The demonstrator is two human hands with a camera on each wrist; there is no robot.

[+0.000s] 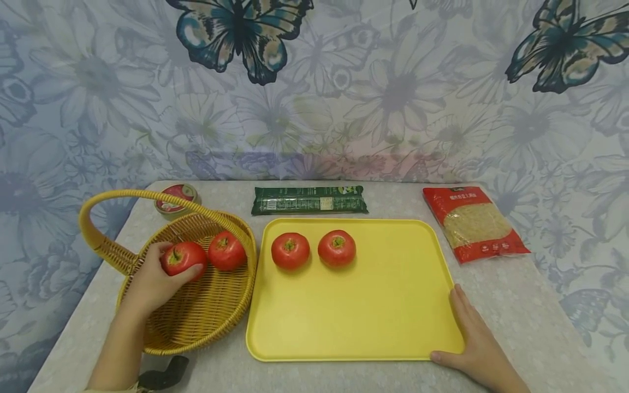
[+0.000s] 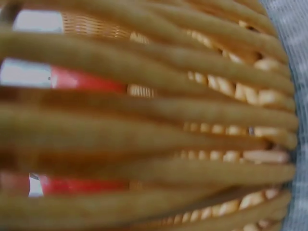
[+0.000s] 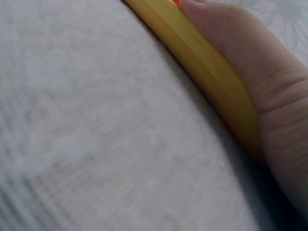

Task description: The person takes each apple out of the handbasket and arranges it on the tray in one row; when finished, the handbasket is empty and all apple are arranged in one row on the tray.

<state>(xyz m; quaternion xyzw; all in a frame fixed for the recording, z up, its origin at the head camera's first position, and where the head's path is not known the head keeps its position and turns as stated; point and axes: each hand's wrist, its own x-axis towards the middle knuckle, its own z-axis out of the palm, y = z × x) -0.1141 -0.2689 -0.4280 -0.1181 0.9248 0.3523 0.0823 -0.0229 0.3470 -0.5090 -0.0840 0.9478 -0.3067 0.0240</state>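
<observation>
The right hand (image 1: 473, 341) rests spread at the yellow tray's (image 1: 354, 316) near right corner. Farther off, the left hand (image 1: 153, 286) grips a tomato (image 1: 183, 256) inside the basket (image 1: 206, 305), another tomato (image 1: 227, 252) beside it; two tomatoes (image 1: 290, 252) already sit on the tray.

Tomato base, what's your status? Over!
Left hand gripping tomato inside wicker basket. Right hand touching yellow tray corner. In the way: basket rim, between tomato and tray.
</observation>
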